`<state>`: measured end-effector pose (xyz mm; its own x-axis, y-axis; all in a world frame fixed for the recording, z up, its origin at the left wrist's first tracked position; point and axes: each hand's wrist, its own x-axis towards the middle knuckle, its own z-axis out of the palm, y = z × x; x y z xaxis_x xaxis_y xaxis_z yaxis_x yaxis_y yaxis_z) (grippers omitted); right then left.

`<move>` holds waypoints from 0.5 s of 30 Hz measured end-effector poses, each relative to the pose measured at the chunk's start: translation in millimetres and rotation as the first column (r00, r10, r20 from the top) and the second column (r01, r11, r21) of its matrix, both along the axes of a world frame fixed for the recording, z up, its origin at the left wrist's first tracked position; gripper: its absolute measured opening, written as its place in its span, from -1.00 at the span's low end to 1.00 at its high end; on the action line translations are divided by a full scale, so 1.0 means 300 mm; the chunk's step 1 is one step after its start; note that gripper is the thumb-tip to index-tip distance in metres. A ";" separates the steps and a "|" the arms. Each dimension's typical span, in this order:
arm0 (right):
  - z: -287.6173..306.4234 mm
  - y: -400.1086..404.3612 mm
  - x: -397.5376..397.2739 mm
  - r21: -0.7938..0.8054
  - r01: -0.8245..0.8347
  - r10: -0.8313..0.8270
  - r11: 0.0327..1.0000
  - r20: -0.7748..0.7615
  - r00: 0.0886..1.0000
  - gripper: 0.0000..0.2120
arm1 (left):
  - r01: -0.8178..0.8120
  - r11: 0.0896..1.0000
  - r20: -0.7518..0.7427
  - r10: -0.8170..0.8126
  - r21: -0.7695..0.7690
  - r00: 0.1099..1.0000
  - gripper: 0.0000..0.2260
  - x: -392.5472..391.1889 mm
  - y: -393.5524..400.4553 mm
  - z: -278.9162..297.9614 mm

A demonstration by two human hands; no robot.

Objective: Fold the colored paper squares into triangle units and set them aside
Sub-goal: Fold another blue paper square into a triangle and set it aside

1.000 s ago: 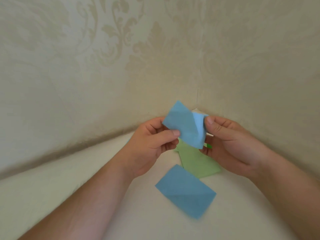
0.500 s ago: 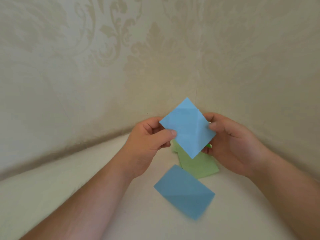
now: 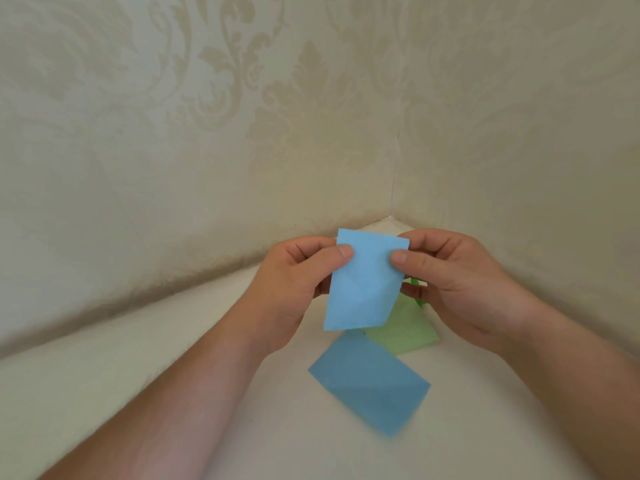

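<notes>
Two-handed grip (thumbs front) on blue paper (image 3: 363, 282)

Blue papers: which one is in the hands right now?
The upper blue paper, pinched at its top corners by the left hand and right hand. The other blue paper lies on the table beside the green paper.

I face a corner where two walls meet. The left wall (image 3: 173, 133) and the right wall (image 3: 519, 116) both carry cream wallpaper with a pale damask scroll pattern. The vertical seam (image 3: 394, 168) between them runs down to a white surface (image 3: 138, 393). A shadow lies along the base of the left wall.
</notes>
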<state>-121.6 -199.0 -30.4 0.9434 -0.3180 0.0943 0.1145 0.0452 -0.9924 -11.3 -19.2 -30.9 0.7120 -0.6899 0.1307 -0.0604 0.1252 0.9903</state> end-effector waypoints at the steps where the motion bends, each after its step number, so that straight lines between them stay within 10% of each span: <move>1: -0.005 -0.002 0.003 0.002 0.014 -0.014 1.000 0.010 1.000 -0.89 | 0.009 1.000 0.017 -0.009 0.006 1.000 -0.84 0.001 0.002 0.001; 6: 0.003 -0.005 0.007 0.081 0.122 -0.127 0.989 0.047 0.991 -0.90 | -0.005 0.996 0.163 -0.010 0.092 0.987 -0.63 0.001 0.007 0.003; 15: 0.013 -0.005 -0.004 0.133 0.079 -0.090 0.988 0.078 0.993 -0.93 | -0.153 0.952 0.291 0.072 0.264 0.954 -0.87 0.021 0.019 -0.004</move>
<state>-122.6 -200.5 -26.5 0.9032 -0.4107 0.1248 0.2057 0.1591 -0.9656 -5.1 -13.5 -32.1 0.7509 -0.6442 0.1454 -0.3321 -0.1781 0.9263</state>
